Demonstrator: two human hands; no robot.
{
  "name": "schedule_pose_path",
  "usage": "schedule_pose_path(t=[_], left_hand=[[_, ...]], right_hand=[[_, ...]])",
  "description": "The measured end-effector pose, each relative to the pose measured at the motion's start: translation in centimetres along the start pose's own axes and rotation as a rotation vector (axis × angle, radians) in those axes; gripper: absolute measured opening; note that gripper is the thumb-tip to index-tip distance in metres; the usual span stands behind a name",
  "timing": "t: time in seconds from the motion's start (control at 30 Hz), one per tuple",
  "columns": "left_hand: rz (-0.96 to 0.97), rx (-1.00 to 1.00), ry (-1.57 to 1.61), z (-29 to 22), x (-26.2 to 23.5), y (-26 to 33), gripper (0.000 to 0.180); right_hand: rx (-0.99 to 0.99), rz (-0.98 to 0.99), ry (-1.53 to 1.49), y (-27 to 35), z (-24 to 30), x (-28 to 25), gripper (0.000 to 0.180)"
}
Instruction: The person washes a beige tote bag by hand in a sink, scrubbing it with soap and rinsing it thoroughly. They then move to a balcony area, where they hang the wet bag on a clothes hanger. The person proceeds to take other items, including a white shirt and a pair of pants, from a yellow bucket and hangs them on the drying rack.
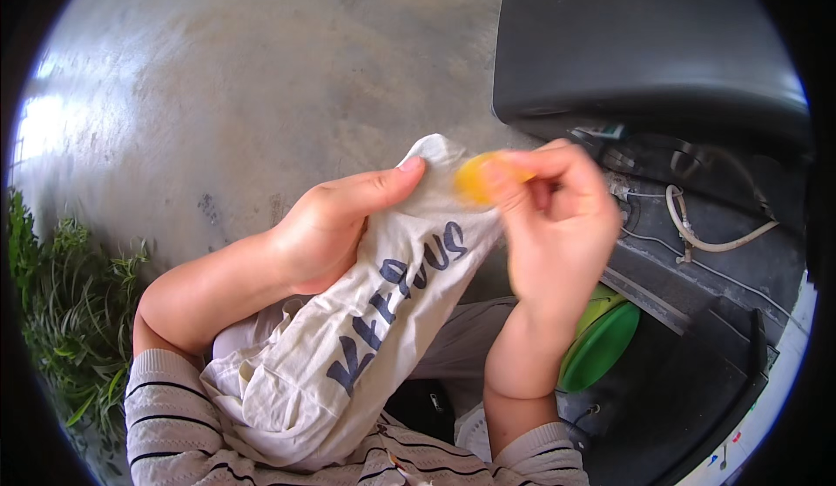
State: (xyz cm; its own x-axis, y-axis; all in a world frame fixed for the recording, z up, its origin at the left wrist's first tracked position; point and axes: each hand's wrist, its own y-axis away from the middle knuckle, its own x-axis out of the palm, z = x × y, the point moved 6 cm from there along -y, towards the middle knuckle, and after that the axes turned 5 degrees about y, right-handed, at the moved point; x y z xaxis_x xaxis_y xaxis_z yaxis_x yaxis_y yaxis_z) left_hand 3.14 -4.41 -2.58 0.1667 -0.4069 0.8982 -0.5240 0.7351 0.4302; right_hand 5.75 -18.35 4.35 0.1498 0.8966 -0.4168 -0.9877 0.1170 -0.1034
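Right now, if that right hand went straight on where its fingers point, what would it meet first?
Probably the off-white fabric with dark lettering. The right hand holds a small, blurred yellow object that may already touch the fabric; depth is unclear.

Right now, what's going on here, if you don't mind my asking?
A person holds a pale cloth with dark lettering, the left hand gripping it near its top end, thumb uppermost. The right hand pinches a yellow piece at the cloth's upper part; blur hides its exact shape. The cloth's lower part lies bunched near the person's striped left sleeve.
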Motion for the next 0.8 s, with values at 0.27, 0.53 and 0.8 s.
schedule_pose_path(t=[0.27, 0.53, 0.8], left_hand=[[-0.048, -0.014, 0.018, -0.4, 0.0, 0.5, 0.052], [-0.086, 0.01, -0.053, -0.6, -0.3, 0.0, 0.047], [-0.259, 0.079, -0.345, -2.4, 0.4, 0.2, 0.021]], right_hand=[[-0.055, -0.013, 0.035, -0.1, -0.3, 0.2, 0.013], [0.184, -0.329, 0.038, -1.6, -12.2, -5.3, 0.008], [0.348, -0.149, 0.653, 6.4, -39.2, -1.4, 0.023]])
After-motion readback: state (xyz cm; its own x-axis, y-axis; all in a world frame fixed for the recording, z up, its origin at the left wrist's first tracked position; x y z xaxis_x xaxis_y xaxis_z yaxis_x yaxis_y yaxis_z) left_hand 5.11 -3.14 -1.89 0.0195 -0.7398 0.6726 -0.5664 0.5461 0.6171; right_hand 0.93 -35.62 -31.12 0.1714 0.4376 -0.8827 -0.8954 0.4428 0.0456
